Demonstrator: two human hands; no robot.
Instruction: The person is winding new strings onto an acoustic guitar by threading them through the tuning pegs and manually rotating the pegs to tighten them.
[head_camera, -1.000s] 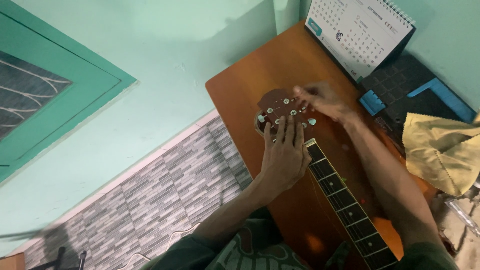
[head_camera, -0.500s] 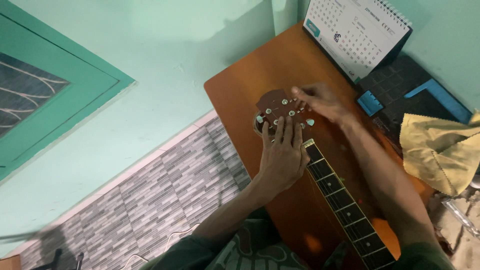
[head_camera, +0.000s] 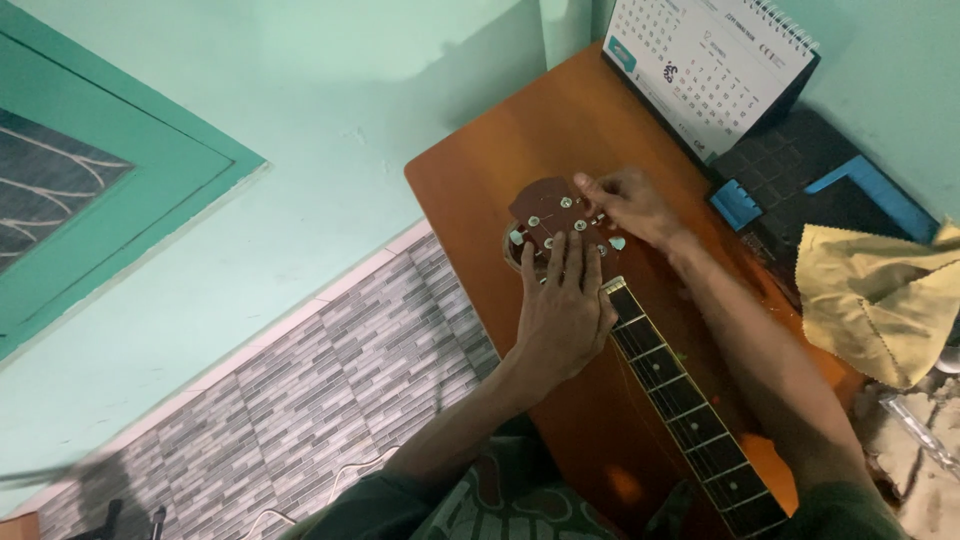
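Guitar headstock (head_camera: 553, 215), dark brown with silver tuning posts and pale tuner buttons, lies on the brown wooden table (head_camera: 480, 180), close to the table's far left corner. Guitar neck (head_camera: 680, 400), with dark fretboard and metal frets, runs from the headstock toward the lower right of the view, resting across the table.

Left hand (head_camera: 563, 310) lies palm down over the top of the neck where it meets the headstock. Its fingers (head_camera: 572, 262) are extended and held close together, tips resting on the lower part of the headstock among the tuning posts. It grips nothing; it presses flat.

Right hand (head_camera: 630, 205) sits at the far right edge of the headstock, fingers curled and drawn together at a tuner on that side. Whether the fingertips actually pinch the tuner button cannot be told, as the hand itself covers the contact.

Surroundings: a white desk calendar (head_camera: 705, 65) stands upright at the far end of the table, well apart from the headstock. To its right sits a black case (head_camera: 790, 170) with blue clips. A yellow cloth (head_camera: 880, 300) with a zigzag edge lies beside the case, to the right of the right forearm. A mint-green wall (head_camera: 300, 120) and a grey tiled floor (head_camera: 300, 400) lie left of the table.
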